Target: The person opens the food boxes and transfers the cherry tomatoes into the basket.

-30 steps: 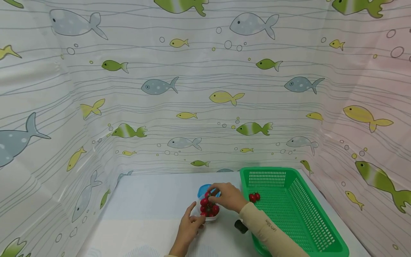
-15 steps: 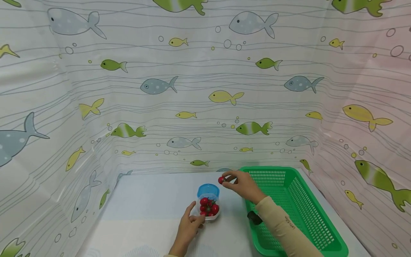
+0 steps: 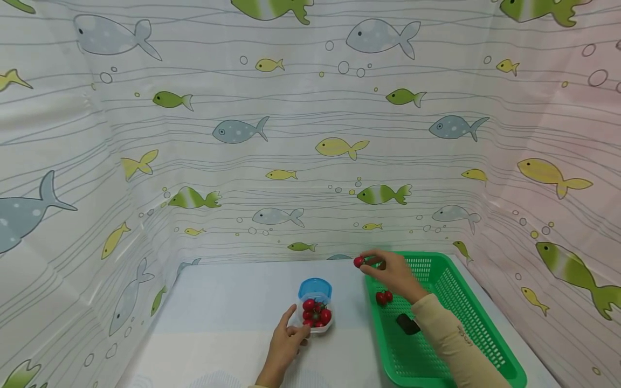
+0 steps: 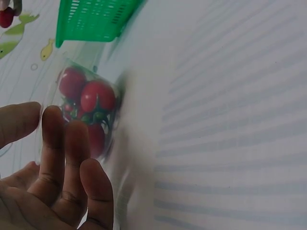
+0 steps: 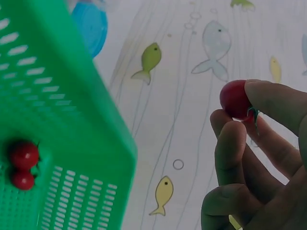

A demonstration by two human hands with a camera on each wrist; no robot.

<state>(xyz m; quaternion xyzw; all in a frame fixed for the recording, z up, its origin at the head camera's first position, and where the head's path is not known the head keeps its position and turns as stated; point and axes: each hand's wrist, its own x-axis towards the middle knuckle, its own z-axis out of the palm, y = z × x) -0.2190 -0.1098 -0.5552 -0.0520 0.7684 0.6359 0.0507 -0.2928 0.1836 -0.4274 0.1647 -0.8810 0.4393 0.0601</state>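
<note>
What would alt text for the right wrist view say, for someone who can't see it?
The right hand pinches a small red tomato in front of a fish-patterned sheet. At the picture's left, two more tomatoes lie inside a green basket, with part of a blue lid showing beyond it.
</note>
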